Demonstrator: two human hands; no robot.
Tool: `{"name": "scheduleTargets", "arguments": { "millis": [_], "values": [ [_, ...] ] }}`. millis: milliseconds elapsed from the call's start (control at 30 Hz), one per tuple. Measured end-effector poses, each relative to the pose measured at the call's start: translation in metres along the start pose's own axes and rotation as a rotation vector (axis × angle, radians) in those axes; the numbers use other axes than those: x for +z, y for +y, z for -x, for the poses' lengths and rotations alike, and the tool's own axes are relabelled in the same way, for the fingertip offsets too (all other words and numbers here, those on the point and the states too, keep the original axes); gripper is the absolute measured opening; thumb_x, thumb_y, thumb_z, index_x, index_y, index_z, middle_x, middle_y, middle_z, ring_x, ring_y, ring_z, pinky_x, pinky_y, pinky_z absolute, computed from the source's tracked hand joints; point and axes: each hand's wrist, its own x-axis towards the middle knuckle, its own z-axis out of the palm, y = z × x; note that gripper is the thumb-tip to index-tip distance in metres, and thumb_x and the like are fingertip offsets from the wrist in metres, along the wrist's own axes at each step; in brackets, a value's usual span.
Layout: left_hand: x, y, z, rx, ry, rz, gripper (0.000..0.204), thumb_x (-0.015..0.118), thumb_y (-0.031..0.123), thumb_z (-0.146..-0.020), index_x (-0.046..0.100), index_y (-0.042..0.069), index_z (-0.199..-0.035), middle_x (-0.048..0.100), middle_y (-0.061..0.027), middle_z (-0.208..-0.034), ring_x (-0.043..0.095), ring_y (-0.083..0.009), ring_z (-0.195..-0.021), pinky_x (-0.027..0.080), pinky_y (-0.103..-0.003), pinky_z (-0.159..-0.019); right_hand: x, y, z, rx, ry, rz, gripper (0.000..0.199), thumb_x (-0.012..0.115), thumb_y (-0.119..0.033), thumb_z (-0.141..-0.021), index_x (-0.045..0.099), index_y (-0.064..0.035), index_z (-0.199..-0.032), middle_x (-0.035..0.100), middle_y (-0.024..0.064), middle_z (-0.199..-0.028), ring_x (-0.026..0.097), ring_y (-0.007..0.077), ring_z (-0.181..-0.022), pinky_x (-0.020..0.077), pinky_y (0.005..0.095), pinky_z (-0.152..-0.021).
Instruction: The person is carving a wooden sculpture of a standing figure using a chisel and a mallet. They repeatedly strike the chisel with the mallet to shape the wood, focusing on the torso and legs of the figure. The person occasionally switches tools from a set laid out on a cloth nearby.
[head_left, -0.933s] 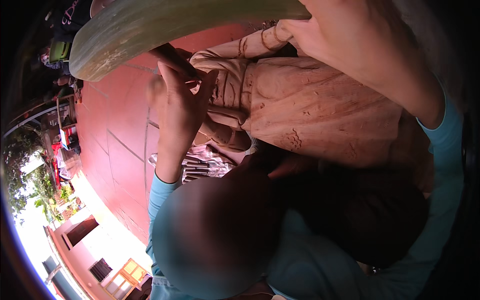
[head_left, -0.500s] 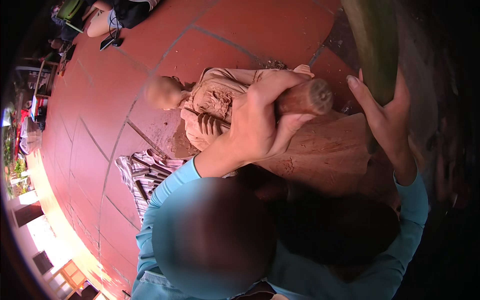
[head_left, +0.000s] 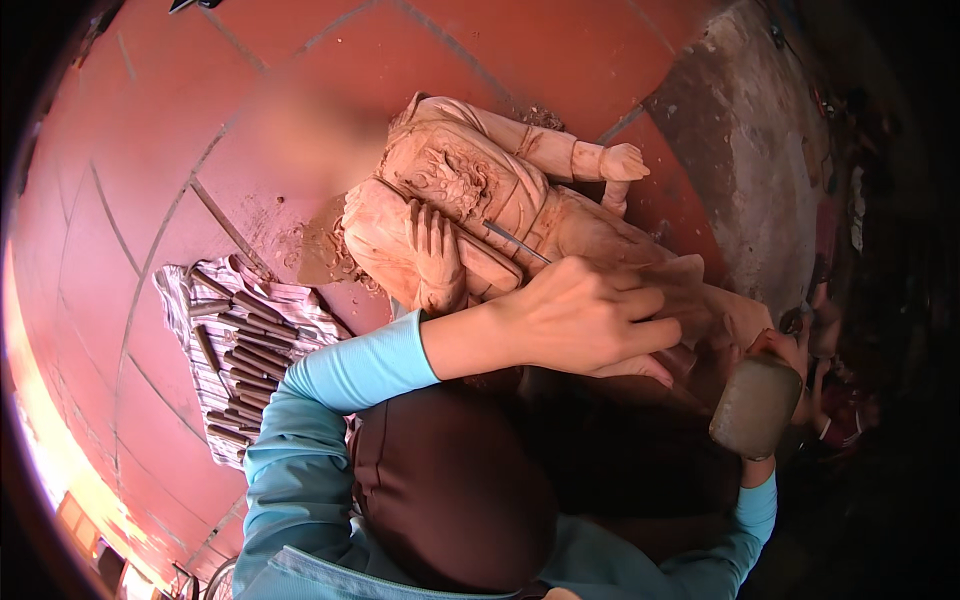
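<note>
A carved wooden figure (head_left: 500, 150) in folded robes lies on its back in front of me, a relief pattern on its chest. Its head area is blurred out. My left hand (head_left: 580, 320) is closed over the figure's lower body around a chisel, whose thin metal blade (head_left: 516, 242) points up-left at the figure's waist. The handle is mostly hidden by the fingers. On the right, by the figure's lower end, my right hand (head_left: 785, 348) grips a wooden mallet; its blocky, greyish-green head (head_left: 757, 408) hangs low, apart from the chisel.
To the left, a striped cloth (head_left: 180, 300) bears several dark-handled chisels (head_left: 255, 360). Wood shavings (head_left: 545, 118) lie beside the figure on the red tiled floor (head_left: 300, 90). A worn grey patch of ground (head_left: 740, 120) shows at the upper right.
The mallet has swung down from the upper right to beside the figure's lower end. My left hand has turned and lowered, exposing the chisel blade. The view has shifted too.
</note>
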Motion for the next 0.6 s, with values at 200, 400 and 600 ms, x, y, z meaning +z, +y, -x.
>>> {"name": "scheduleTargets", "arguments": {
  "millis": [200,400,600],
  "values": [
    [0.000,-0.006,0.006,-0.001,0.116,0.018,0.028,0.067,0.038,-0.078,0.054,0.013,-0.079,0.041,-0.0005,-0.067,0.052,-0.0159,-0.056,0.039,-0.029,-0.040,0.015,-0.002,-0.019,-0.186,0.019,-0.065,0.049,0.071,0.005,-0.073,0.045,-0.0045,-0.114,0.057,0.0141,-0.081,0.055,0.0254,-0.065,0.0447,0.0356,-0.060],
    [-0.004,-0.007,0.007,0.006,0.170,-0.002,0.031,0.069,0.042,-0.076,0.059,0.013,-0.081,0.042,0.0008,-0.066,0.050,-0.0138,-0.055,0.039,-0.027,-0.040,0.016,0.003,-0.026,-0.244,-0.029,-0.097,0.050,0.070,0.005,-0.073,0.044,-0.0061,-0.114,0.057,0.0139,-0.081,0.055,0.0259,-0.065,0.0464,0.0366,-0.063],
    [-0.001,-0.008,0.005,0.030,0.212,0.034,0.032,0.070,0.042,-0.075,0.061,0.013,-0.083,0.042,0.0014,-0.064,0.048,-0.0130,-0.052,0.039,-0.027,-0.040,0.011,0.000,-0.020,-0.189,0.014,-0.060,0.051,0.070,0.007,-0.072,0.043,-0.0072,-0.113,0.057,0.0131,-0.082,0.055,0.0243,-0.066,0.0477,0.0375,-0.066]
  ]
}}
